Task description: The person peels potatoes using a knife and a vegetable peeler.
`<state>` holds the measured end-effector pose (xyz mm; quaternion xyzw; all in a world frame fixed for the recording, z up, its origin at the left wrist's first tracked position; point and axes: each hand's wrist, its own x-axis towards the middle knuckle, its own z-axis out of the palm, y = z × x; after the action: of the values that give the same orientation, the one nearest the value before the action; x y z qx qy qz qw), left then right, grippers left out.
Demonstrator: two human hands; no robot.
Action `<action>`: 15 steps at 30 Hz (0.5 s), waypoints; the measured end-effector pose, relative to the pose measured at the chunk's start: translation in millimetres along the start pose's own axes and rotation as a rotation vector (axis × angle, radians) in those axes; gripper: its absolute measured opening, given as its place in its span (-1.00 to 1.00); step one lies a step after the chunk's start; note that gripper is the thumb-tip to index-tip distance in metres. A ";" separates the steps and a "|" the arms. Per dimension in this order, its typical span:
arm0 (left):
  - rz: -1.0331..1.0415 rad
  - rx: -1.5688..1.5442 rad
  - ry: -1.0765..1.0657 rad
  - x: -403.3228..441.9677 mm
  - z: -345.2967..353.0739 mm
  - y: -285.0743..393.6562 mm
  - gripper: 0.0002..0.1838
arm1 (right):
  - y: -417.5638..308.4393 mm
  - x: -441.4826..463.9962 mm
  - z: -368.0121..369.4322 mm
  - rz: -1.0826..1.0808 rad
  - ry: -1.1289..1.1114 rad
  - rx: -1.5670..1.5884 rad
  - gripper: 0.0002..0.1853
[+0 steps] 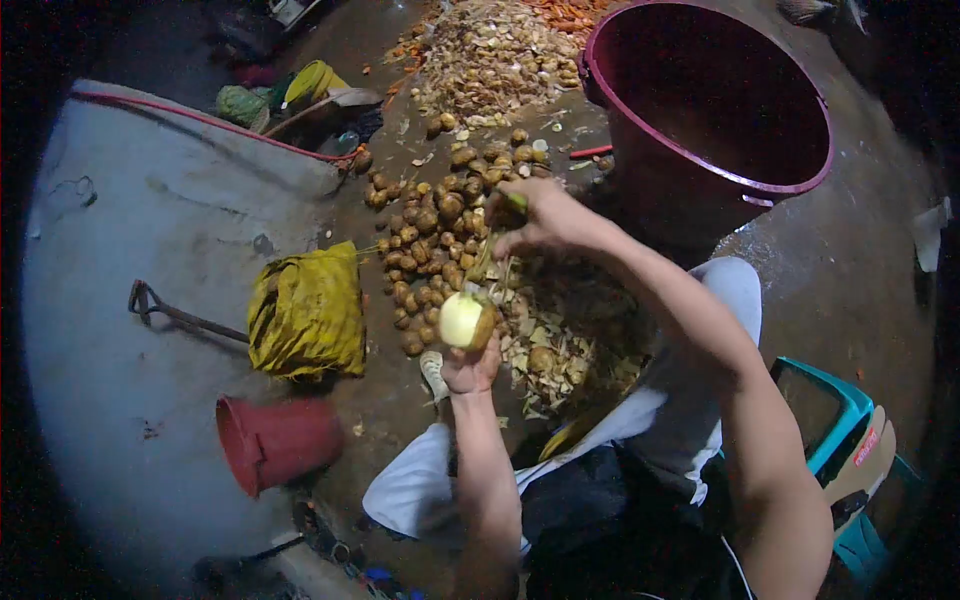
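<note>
My left hand [472, 370] is wrapped around a partly peeled round root vegetable [463, 322], pale yellow on the bare side and brown where skin remains. Above it and to the right, my right hand [545, 215] is closed on a green-handled tool [516, 202]; its working end is blurred, so I cannot tell the exact kind. A gap separates this hand from the vegetable. Unpeeled brown root vegetables [425, 225] lie heaped on the floor just beyond my hands. Below my right forearm, loose peelings [545, 350] are spread between my legs.
A large maroon tub [660, 150] stands at the upper right. Further back lies a heap of pale peelings [495, 60]. On the left are a yellow sack [305, 315], a long-handled tool [190, 320] and a tipped red bucket [280, 440]. A teal stool [850, 400] stands at right.
</note>
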<state>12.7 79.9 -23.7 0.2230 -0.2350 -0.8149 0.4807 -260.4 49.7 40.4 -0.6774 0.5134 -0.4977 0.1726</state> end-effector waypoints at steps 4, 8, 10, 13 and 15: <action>0.063 0.274 -0.007 2.0 2.3 5.5 -0.05 | -37.0 -5.3 13.4 0.009 -0.176 0.155 -0.47; 0.102 -0.007 -0.027 -3.1 4.1 -3.3 -0.03 | 3.8 0.6 12.9 0.193 -0.102 0.233 -0.61; 0.091 -0.238 -0.073 -4.3 6.8 0.6 -0.05 | 9.6 4.5 14.9 0.151 -0.051 0.188 -0.58; 0.030 -0.159 -0.012 -5.6 15.3 7.6 -0.14 | -21.3 0.8 13.8 0.050 -0.092 0.059 -0.36; 0.088 0.040 -0.019 -2.4 24.7 5.1 -0.08 | -34.7 -1.8 19.7 -0.036 -0.120 0.090 -0.39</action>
<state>2.6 84.0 -0.8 0.2141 -0.2653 -0.7902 0.5092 -225.4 60.1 56.5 -0.7068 0.4669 -0.4819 0.2243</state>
